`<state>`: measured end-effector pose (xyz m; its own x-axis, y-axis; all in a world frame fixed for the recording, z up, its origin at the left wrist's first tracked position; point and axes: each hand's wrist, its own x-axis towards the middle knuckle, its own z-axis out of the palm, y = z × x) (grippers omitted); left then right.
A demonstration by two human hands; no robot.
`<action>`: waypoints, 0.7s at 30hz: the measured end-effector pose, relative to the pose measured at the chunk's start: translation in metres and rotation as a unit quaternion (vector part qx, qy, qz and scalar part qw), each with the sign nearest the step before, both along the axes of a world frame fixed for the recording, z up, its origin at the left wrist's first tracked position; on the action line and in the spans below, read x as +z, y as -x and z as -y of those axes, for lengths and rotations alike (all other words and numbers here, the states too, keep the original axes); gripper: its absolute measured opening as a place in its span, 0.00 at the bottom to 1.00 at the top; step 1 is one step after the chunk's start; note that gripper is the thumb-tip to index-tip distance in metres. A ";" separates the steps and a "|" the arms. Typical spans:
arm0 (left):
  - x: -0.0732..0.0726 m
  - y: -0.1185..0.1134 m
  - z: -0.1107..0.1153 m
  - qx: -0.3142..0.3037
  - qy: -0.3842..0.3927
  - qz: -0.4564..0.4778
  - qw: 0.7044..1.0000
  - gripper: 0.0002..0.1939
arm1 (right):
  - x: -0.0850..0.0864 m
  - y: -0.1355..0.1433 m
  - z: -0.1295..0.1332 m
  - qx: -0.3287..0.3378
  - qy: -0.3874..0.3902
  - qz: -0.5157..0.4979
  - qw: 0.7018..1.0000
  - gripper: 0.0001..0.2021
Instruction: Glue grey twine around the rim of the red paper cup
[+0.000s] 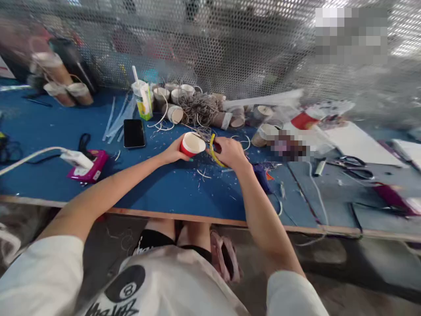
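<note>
My left hand point(176, 151) is closed around a red paper cup point(188, 148) with a white rim and pale inside. The cup's mouth is tilted up and to the right. Just right of it, my right hand point(228, 152) has curled fingers at a curved yellow strip point(213, 151), which bows outward on the cup's side. Something dark shows between these fingers, too small to name. Short white cord scraps point(204, 174) lie on the blue tabletop below the hands. Behind the cup sits a tangled heap of grey-brown cord point(200, 109).
Several cord-wrapped cups point(176, 114) stand and lie along the mesh. A drink carton point(144, 101) with a straw and a black phone point(133, 133) are left of them. Further left lies a magenta power strip point(88, 169); scissors point(355, 166) lie at right.
</note>
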<state>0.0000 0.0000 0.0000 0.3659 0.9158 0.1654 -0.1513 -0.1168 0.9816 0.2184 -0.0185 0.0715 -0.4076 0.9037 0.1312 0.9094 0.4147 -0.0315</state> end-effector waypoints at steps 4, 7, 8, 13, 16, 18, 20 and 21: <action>-0.004 0.001 -0.001 -0.007 -0.008 -0.004 1.000 0.49 | -0.002 0.000 -0.001 -0.004 -0.005 0.011 1.000 0.19; -0.005 0.002 -0.002 -0.005 -0.007 0.008 1.000 0.49 | -0.001 0.000 0.000 -0.002 -0.017 0.020 1.000 0.19; -0.005 0.002 -0.002 -0.006 -0.006 0.011 1.000 0.49 | 0.000 0.000 0.000 -0.002 -0.019 0.022 1.000 0.19; -0.005 0.004 -0.001 -0.013 -0.001 0.010 1.000 0.47 | 0.000 0.002 -0.001 -0.005 -0.015 0.021 1.000 0.19; -0.004 0.005 -0.001 -0.024 -0.008 -0.004 1.000 0.48 | -0.002 0.004 -0.001 -0.005 -0.014 0.017 1.000 0.18; -0.003 0.006 -0.001 -0.035 -0.010 -0.008 0.999 0.49 | -0.002 0.006 -0.001 -0.009 -0.012 0.017 1.000 0.18; -0.001 0.007 -0.001 -0.039 -0.005 -0.010 0.999 0.49 | -0.003 0.007 -0.001 -0.014 -0.005 0.020 1.000 0.18; -0.001 0.007 -0.001 -0.037 0.000 -0.010 0.999 0.49 | -0.003 0.008 -0.001 -0.017 -0.002 0.022 1.000 0.18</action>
<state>-0.0072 0.0013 -0.0009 0.4362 0.8859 0.1578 -0.1393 -0.1068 0.9845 0.2104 -0.0173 0.0689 -0.3813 0.9169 0.1177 0.9238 0.3828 0.0107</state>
